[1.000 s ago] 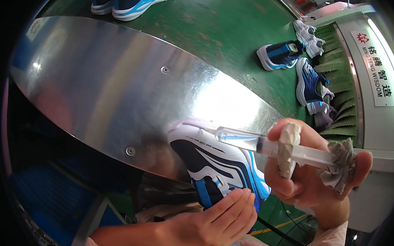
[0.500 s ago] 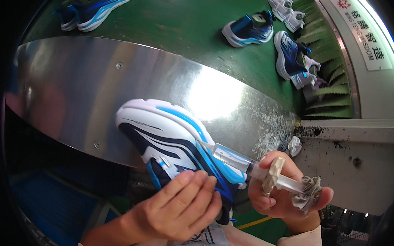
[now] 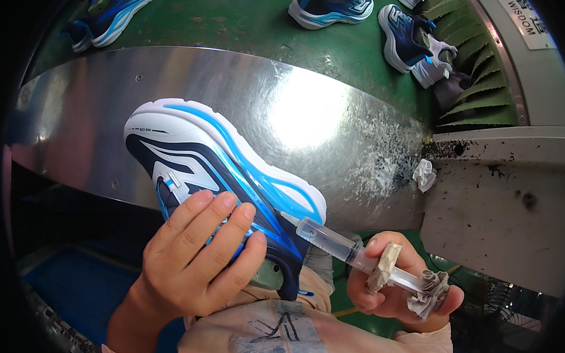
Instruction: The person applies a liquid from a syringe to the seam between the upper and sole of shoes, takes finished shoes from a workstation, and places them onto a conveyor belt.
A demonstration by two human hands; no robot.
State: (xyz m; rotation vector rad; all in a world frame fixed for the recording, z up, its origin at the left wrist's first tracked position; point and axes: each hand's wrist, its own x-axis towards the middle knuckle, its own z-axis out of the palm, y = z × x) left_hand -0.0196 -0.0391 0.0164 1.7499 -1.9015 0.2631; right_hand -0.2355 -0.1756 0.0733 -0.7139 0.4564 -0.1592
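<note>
A running shoe [image 3: 223, 157] with a dark blue upper and a white and light-blue sole lies tilted on its side, its toe pointing far left. My left hand [image 3: 201, 254] grips it around the opening, fingers over the upper. A clear plastic syringe [image 3: 328, 239] is held in my right hand [image 3: 395, 281], fingers at its flange and thumb at the plunger end. Crumpled paper or tape wraps the flange and plunger. The syringe's tip is at the seam between upper and sole near the heel; whether it touches cannot be told.
Beneath the shoe is a shiny metal ledge [image 3: 185, 71]. Beyond it, a green surface [image 3: 227, 23] carries several other shoes. Green flaps [image 3: 478, 76] hang at a machine's opening on the right. Crumpled white paper [image 3: 424, 174] lies beside white residue and black specks.
The syringe tip has moved along the seam from the shoe's midfoot to near its heel. The shoe and my left hand have shifted left and up in view; the background has shifted up too.
</note>
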